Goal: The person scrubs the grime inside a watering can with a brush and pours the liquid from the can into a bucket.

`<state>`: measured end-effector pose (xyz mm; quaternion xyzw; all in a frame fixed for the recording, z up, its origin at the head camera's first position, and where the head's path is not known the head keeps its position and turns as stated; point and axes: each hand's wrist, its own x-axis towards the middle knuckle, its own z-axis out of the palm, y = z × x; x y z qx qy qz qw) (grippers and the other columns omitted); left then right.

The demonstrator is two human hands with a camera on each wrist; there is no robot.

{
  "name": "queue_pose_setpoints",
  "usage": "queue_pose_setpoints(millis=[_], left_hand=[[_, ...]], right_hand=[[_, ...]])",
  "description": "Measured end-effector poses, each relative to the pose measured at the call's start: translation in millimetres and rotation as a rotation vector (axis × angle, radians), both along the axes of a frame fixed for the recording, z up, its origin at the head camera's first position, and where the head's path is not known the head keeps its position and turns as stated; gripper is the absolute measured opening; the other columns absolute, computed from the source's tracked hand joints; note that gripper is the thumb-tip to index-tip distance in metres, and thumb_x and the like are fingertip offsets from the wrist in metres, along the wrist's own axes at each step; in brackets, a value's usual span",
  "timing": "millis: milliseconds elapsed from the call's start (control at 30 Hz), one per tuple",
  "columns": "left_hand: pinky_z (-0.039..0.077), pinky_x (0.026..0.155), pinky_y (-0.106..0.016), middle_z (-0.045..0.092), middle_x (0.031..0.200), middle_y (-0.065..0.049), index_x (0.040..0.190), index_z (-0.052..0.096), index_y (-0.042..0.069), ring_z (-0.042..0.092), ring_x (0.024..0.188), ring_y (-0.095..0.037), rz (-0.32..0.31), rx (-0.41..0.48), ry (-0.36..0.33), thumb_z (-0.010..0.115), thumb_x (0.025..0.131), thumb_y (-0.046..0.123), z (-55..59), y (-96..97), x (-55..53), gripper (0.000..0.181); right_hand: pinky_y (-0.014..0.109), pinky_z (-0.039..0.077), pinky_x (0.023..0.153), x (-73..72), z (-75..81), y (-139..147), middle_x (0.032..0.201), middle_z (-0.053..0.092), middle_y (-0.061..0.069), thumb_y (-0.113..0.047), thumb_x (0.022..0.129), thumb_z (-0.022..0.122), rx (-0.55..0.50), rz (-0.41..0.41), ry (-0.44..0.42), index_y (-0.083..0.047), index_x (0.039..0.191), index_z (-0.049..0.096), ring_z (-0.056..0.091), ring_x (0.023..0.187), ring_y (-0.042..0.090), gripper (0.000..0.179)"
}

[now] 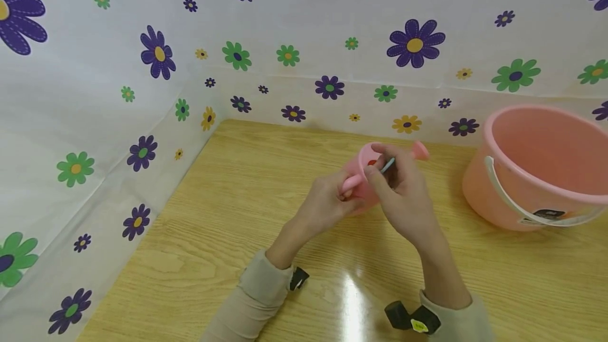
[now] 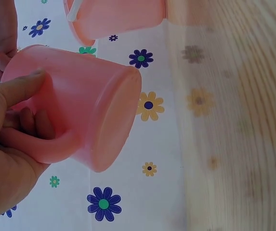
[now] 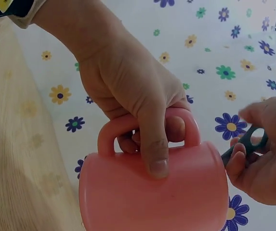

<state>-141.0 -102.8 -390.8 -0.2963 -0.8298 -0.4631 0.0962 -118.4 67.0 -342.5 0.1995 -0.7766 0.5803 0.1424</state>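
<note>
Around the can handle [image 1: 352, 183] curls left grip [image 1: 326, 200]; right grip [image 1: 405, 194] pinches a teal tool [image 1: 388, 164].

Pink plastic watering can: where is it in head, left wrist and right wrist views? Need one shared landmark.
Head: pink plastic watering can, just right of centre, mid-height.
Left wrist: can left of centre, flat base facing right.
Right wrist: can at bottom centre, cut off by the lower edge.
Shared landmark: left hand gripping the can's pink loop handle.
</note>
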Motion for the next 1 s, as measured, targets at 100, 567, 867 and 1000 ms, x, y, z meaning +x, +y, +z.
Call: queue_pose_setpoints(millis=[100,567,867,1000], left_hand=[[0.040,0.057,-0.017,0.041,0.066,0.002,0.088,0.052,0.004,0.049,0.063,-0.010,0.006,-0.002,0.010,0.079,0.080,-0.003,0.0,0.2,-0.4,0.029],[0.039,0.059,-0.018,0.042,0.068,0.000,0.080,0.049,0.006,0.047,0.066,-0.011,0.014,-0.030,0.042,0.083,0.078,0.000,-2.7,2.6,-1.1,0.034],[0.039,0.060,-0.016,0.040,0.069,0.001,0.077,0.044,0.008,0.047,0.067,-0.010,0.019,-0.020,0.069,0.080,0.079,-0.003,-5.9,3.6,-1.5,0.037],[0.037,0.058,-0.016,0.038,0.067,0.001,0.076,0.043,0.008,0.043,0.064,-0.009,0.020,0.006,0.096,0.077,0.080,-0.004,-5.4,3.2,-2.6,0.037]], right_hand=[[0.017,0.037,0.061,0.0,-1.6,0,0.099,0.053,0.013,0.003,0.099,0.050,0.153,-0.074,0.101,0.007,0.145,0.040,0.044,0.072,0.019,0.047],[0.040,0.056,0.056,-2.7,-10.4,-7,0.089,0.070,0.023,0.019,0.087,0.059,0.268,-0.346,0.604,0.007,0.135,0.054,0.066,0.065,0.033,0.050],[0.030,0.043,0.045,-9.8,-20.6,-12,0.082,0.068,0.022,0.015,0.090,0.057,0.272,-0.381,0.613,0.009,0.121,0.063,0.047,0.049,0.023,0.032],[0.031,0.039,0.046,-6.8,-15.1,-19,0.089,0.071,0.021,0.015,0.091,0.056,0.233,-0.401,0.660,0.008,0.116,0.066,0.041,0.049,0.022,0.028]])
